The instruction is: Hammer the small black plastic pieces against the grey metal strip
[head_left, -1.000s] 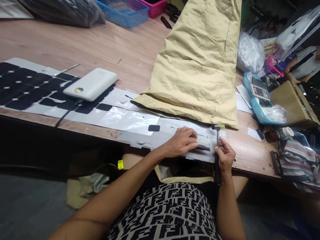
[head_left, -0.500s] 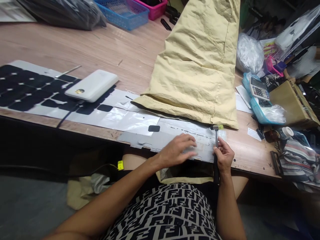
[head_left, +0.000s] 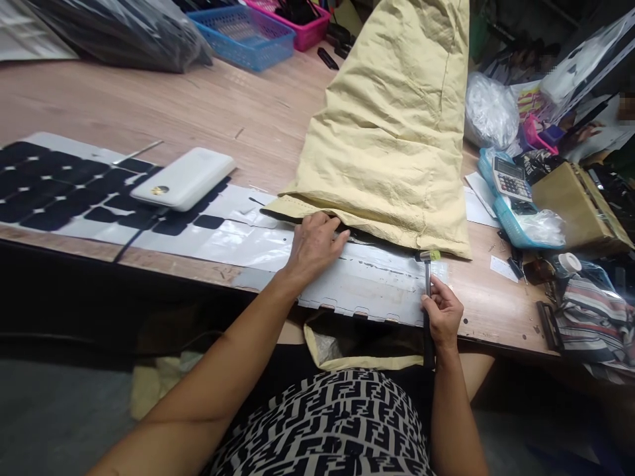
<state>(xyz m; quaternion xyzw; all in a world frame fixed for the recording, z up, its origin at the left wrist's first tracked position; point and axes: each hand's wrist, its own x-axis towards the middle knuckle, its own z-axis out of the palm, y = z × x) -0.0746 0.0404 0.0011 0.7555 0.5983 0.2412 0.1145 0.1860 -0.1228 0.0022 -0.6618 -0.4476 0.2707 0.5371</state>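
Observation:
My right hand (head_left: 443, 311) is closed around a small hammer (head_left: 427, 284) with a black grip, a metal shaft and a yellow-tipped head. It is held upright at the table's front edge, its head just below the hem of a large tan fabric cover (head_left: 387, 152). My left hand (head_left: 317, 248) is at the left part of that hem, fingers bent over the edge and thumb below it, seemingly pinching the fabric. Under both hands lies a long grey-white panel (head_left: 367, 287) with notches along its front edge; its far side runs beneath the cover.
To the left, a white power bank (head_left: 183, 178) rests on a black-celled solar panel (head_left: 49, 185), beside a thin metal rod (head_left: 139, 152). Blue (head_left: 248, 39) and pink baskets (head_left: 307, 33) stand at the back. On the right are a calculator (head_left: 510, 177), a cardboard box (head_left: 575, 205) and striped cloth (head_left: 595, 317).
My left hand has moved up and left from above the grey-white panel to the fabric hem. A black rounded patch there is now hidden. The hammer stays in my right hand.

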